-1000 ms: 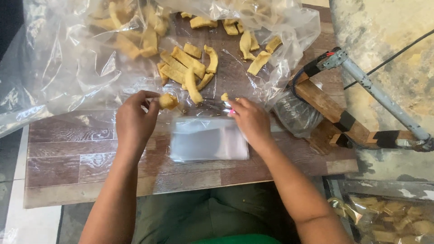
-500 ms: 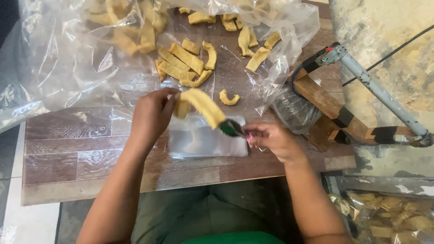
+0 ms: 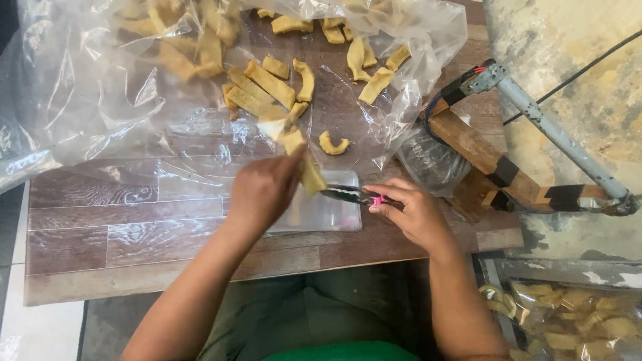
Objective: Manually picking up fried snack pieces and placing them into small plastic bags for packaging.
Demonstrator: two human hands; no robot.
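Observation:
My left hand (image 3: 264, 190) holds a long yellow fried snack strip (image 3: 302, 160) upright over a small stack of clear plastic bags (image 3: 328, 210) on the wooden table (image 3: 120, 227). My right hand (image 3: 411, 210) grips metal tongs (image 3: 344, 194) with a pink spot at the handle; their tips reach the lower end of the strip. A curled snack piece (image 3: 332, 144) lies just beyond, on a big clear plastic sheet (image 3: 100, 87). Several more snack strips (image 3: 267, 83) are spread across that sheet.
A wooden block with black tape (image 3: 491, 160) and a grey metal rod (image 3: 555, 137) with wires sits at the table's right end. A crumpled clear bag (image 3: 431, 157) lies beside it. Filled snack bags (image 3: 568, 314) rest on the floor at lower right.
My left hand moved right, from the table's middle to over the small bags, carrying the snack strip. My right hand lifted the tongs from the sheet and drew them back to the bags.

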